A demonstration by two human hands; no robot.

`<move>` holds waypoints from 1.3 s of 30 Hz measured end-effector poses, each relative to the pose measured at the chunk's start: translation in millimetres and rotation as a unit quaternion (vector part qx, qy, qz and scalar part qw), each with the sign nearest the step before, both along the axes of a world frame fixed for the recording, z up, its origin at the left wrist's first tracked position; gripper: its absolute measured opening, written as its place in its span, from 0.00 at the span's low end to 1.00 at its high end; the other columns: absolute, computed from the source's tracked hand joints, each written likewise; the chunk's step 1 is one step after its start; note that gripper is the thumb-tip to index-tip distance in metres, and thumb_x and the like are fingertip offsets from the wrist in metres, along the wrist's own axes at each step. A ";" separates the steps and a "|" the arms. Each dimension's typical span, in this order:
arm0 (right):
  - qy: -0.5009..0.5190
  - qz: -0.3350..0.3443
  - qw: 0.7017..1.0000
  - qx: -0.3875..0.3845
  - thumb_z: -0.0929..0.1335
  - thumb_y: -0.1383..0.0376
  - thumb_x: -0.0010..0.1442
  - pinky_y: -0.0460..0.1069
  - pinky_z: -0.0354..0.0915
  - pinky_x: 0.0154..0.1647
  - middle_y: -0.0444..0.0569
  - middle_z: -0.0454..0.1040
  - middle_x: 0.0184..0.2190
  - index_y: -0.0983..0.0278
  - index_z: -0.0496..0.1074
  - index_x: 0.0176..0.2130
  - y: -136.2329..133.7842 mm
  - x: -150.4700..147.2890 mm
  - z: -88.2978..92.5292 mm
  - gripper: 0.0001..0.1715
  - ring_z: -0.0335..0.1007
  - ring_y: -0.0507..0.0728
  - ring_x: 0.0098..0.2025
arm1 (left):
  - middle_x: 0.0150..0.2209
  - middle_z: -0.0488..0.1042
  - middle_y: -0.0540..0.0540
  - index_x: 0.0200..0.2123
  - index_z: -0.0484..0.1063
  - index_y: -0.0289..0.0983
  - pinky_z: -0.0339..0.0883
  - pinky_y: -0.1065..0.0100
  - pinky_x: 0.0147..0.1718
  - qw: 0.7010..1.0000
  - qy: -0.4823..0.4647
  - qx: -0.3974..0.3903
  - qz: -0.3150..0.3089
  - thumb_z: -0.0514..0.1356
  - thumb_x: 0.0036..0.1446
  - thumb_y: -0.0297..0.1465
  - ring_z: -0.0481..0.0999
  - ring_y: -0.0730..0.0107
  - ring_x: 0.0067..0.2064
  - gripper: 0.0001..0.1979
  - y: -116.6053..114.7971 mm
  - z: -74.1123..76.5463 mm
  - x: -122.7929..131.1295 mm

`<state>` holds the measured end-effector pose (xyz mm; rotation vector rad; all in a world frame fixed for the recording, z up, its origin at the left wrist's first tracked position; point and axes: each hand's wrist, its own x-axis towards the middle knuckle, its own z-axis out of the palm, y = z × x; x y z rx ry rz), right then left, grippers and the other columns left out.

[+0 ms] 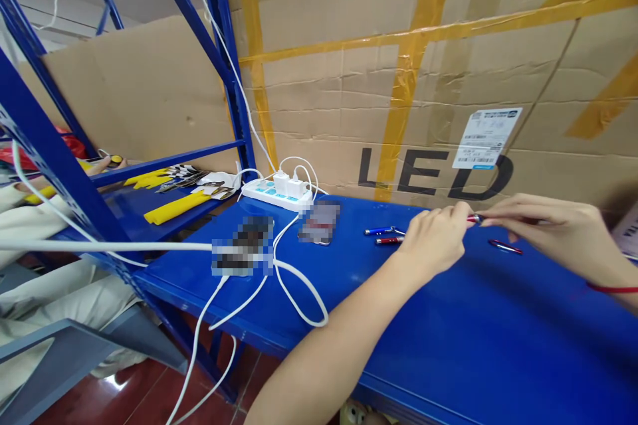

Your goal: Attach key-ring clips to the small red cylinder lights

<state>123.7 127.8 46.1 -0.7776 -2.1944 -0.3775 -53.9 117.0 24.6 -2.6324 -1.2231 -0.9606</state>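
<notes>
Two hands are sharing one small red penlight, just in front of the LED carton: left hand is pinching the barrel, right hand is nipping the tip. Keeping the barrel steady while turning gently seems best.

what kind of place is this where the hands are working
Probably a warehouse or small workshop: blue steel racking, a big taped cardboard box printed LED, and a blue workbench with a power strip, where the left hand and right hand hold a small red pen-like tool.
</notes>
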 end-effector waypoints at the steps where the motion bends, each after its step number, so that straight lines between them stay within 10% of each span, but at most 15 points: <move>1: -0.001 0.005 1.000 -0.002 0.63 0.60 0.55 0.41 0.62 0.27 0.45 0.70 0.28 0.64 0.71 0.27 -0.6 1.1 -2.5 0.12 0.65 0.46 0.23 | 0.36 0.65 0.47 0.40 0.58 0.30 0.62 0.68 0.38 1.000 0.003 -0.003 -0.004 0.46 0.63 0.26 0.66 0.68 0.38 0.05 0.1 -2.1 0.6; 21: 0.020 0.065 0.961 -0.268 0.62 0.59 0.56 0.40 0.60 0.21 0.47 0.68 0.29 0.65 0.72 0.29 -18.5 41.1 -33.9 0.14 0.61 0.44 0.19 | 0.29 0.64 0.51 0.38 0.55 0.33 0.52 0.80 0.26 0.966 -0.113 -0.163 -0.167 0.48 0.60 0.23 0.64 0.77 0.29 0.03 -17.3 -43.6 25.4; 33: -0.067 0.046 0.989 -0.125 0.60 0.60 0.58 0.41 0.55 0.26 0.45 0.70 0.27 0.63 0.72 0.29 -40.7 52.9 -23.9 0.15 0.65 0.48 0.28 | 0.26 0.61 0.50 0.34 0.54 0.31 0.53 0.80 0.29 0.936 -0.165 -0.206 -0.235 0.44 0.62 0.26 0.60 0.80 0.28 0.04 -29.2 -42.7 38.9; 39: 0.000 0.010 0.978 -0.208 0.64 0.58 0.54 0.41 0.54 0.24 0.43 0.69 0.25 0.63 0.72 0.27 -44.8 51.8 -23.8 0.13 0.61 0.45 0.21 | 0.26 0.62 0.49 0.33 0.53 0.30 0.53 0.79 0.30 0.927 -0.190 -0.215 -0.243 0.45 0.62 0.30 0.60 0.79 0.28 0.08 -33.9 -42.7 42.6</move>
